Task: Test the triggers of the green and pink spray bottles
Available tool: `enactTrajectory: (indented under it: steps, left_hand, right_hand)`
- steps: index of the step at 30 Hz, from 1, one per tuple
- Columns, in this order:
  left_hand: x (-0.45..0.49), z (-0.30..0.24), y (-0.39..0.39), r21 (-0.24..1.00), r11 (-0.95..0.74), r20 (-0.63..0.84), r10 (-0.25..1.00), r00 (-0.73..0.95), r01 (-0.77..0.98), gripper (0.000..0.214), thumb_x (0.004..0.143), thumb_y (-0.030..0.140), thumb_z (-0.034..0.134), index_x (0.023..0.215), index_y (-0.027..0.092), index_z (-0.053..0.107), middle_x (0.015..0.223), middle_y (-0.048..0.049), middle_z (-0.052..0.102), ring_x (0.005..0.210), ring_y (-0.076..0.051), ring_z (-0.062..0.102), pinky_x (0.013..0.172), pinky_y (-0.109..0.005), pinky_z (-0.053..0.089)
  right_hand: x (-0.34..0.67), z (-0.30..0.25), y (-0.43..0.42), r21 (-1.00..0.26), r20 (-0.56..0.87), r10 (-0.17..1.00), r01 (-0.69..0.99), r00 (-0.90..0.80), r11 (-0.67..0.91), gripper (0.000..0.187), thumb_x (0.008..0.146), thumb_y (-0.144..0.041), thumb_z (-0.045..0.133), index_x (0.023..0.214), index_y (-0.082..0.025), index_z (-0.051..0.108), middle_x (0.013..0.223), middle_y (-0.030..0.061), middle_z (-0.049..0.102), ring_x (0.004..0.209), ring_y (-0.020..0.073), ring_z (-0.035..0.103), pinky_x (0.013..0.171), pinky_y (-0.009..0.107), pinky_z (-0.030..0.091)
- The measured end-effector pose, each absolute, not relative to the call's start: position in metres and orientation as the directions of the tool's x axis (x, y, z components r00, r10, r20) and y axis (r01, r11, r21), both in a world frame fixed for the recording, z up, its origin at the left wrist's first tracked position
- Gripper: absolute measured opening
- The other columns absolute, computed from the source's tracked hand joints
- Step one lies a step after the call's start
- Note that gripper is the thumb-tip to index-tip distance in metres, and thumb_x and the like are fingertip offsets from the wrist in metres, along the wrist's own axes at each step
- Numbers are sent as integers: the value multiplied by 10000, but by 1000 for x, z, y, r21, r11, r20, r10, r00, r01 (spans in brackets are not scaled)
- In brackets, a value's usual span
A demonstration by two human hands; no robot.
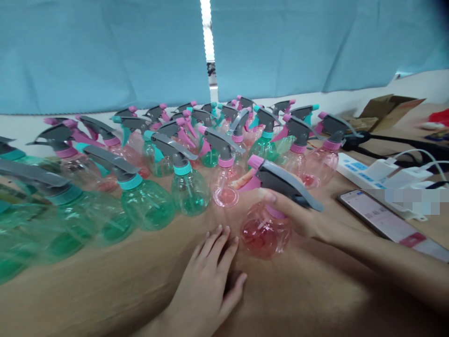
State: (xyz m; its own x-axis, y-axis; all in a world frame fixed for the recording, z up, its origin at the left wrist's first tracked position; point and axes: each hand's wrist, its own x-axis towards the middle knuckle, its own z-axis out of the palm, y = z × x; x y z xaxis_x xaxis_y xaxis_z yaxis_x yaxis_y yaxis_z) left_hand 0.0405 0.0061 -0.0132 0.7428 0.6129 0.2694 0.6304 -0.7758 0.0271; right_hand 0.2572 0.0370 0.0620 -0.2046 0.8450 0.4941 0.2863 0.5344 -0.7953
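Observation:
My right hand (pixel 298 217) is wrapped round the neck of a pink spray bottle (pixel 264 234) with a grey trigger head and a pink nozzle. The bottle sits near the front of the wooden table (pixel 105 290). My left hand (pixel 210 276) lies flat on the table just left of that bottle, fingers stretched out and holding nothing. Behind both hands stand several pink spray bottles (pixel 224 187) and green spray bottles (pixel 147 203), all with grey trigger heads.
A phone (pixel 389 220) with a lit screen lies to the right of my right arm. Behind it are a white power strip (pixel 361 175) with plugs and cables, and a cardboard box (pixel 389 107). A blue curtain (pixel 105 51) hangs behind the table.

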Motion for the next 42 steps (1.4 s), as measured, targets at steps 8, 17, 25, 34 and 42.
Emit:
enactTrajectory:
  steps: [8, 17, 25, 34, 42]
  left_hand:
    - [41, -12, 6, 24, -779, 270, 609, 746, 627, 491, 897, 338, 528, 1325, 105, 476, 1406, -160, 464, 1289, -327, 422, 985, -508, 423]
    - [42, -11, 6, 5, -776, 253, 611, 750, 631, 502, 889, 343, 542, 1327, 106, 480, 1396, -164, 476, 1273, -323, 443, 975, -504, 433]
    - [41, -13, 7, 16, -772, 257, 618, 743, 636, 487, 884, 330, 540, 1323, 127, 487, 1407, -150, 468, 1283, -318, 433, 987, -496, 420]
    - [42, -11, 7, 21, -775, 246, 617, 748, 632, 486, 890, 323, 534, 1323, 108, 485, 1404, -164, 467, 1280, -326, 433, 987, -502, 419]
    - [43, -11, 7, 6, -771, 240, 619, 747, 637, 486, 886, 329, 544, 1319, 115, 490, 1403, -158, 470, 1285, -323, 429, 990, -500, 419]
  right_hand:
    - [258, 60, 38, -818, 511, 835, 183, -204, 545, 311, 853, -534, 522, 814, -234, 593, 761, 2, 581, 684, 158, 537, 626, 304, 442]
    - [261, 41, 44, -826, 537, 832, 115, -139, 552, 317, 868, -535, 493, 794, -237, 573, 734, -7, 552, 667, 155, 525, 608, 301, 439]
    - [259, 54, 40, -809, 533, 831, 191, -159, 555, 275, 870, -504, 516, 858, -237, 579, 792, -3, 576, 715, 153, 527, 637, 297, 442]
    - [258, 61, 37, -827, 489, 854, 216, -179, 519, 226, 875, -457, 523, 834, -240, 568, 768, -13, 565, 696, 151, 524, 638, 297, 418]
    - [257, 64, 37, -804, 500, 848, 271, -175, 529, 185, 882, -390, 522, 785, -239, 480, 738, -16, 475, 682, 145, 457, 624, 279, 390]
